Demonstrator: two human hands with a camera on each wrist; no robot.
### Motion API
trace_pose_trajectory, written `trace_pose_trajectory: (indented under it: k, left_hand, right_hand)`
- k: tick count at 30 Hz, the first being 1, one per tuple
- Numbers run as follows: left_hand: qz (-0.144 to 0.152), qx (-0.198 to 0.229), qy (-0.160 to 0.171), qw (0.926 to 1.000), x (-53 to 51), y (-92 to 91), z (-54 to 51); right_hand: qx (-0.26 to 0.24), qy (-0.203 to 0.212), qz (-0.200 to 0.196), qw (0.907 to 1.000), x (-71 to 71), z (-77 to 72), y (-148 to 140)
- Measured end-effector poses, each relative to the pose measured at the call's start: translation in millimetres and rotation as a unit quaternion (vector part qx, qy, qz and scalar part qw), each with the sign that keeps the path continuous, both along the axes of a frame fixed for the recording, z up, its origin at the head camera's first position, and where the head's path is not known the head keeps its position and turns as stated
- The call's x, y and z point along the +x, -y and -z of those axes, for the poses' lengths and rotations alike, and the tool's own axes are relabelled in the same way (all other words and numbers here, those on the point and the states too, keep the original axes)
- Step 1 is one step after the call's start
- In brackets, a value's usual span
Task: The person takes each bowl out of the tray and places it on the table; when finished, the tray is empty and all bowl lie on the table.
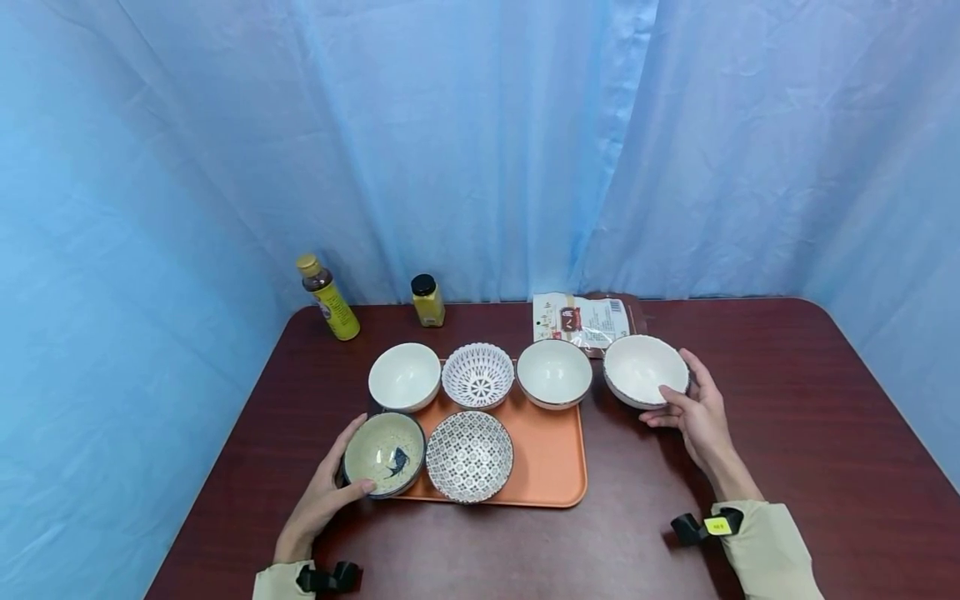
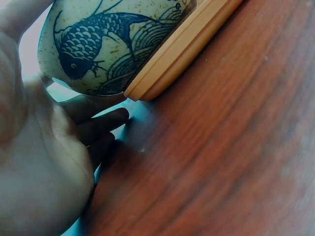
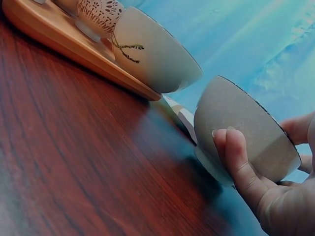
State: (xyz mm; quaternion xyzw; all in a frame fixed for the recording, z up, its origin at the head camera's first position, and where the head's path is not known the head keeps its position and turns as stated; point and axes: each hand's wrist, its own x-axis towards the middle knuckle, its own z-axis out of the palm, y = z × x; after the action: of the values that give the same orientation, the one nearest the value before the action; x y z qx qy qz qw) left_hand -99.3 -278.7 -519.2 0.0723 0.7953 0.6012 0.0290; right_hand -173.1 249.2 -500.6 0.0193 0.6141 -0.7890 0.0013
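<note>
In the head view the right hand (image 1: 699,417) grips a white bowl (image 1: 647,368) right of the orange tray (image 1: 558,458), thumb at its rim; the right wrist view shows fingers under this bowl (image 3: 241,130), which looks tilted. The left hand (image 1: 322,492) holds a greenish bowl (image 1: 382,450) at the tray's front left corner, thumb on the near rim. A blue fish decorates that bowl (image 2: 93,46) in the left wrist view. Beside it sits a patterned bowl (image 1: 469,457). Behind them stand a white bowl (image 1: 405,377), a scalloped bowl (image 1: 478,377) and another white bowl (image 1: 554,372).
A yellow-labelled bottle (image 1: 330,300) stands at the table's back left, with a black-capped jar (image 1: 428,302) to its right. A printed packet (image 1: 588,321) lies behind the bowls on the right. Blue curtains (image 1: 480,150) hang behind the dark red table (image 1: 787,400).
</note>
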Motion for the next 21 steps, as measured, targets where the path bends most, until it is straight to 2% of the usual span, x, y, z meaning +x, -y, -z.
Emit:
trace_pose_trajectory:
  k: [16, 21]
  left_hand:
    - [0.002, 0.000, -0.005, 1.0000, -0.2, 0.0, -0.5]
    - [-0.003, -0.005, 0.002, 1.0000, -0.1, -0.2, 0.4]
  right_hand:
    - [-0.003, 0.008, 0.003, 1.0000, -3.2, 2.8, -3.7]
    - [0.033, 0.020, -0.012, 0.9992, -3.3, 2.9, -5.7]
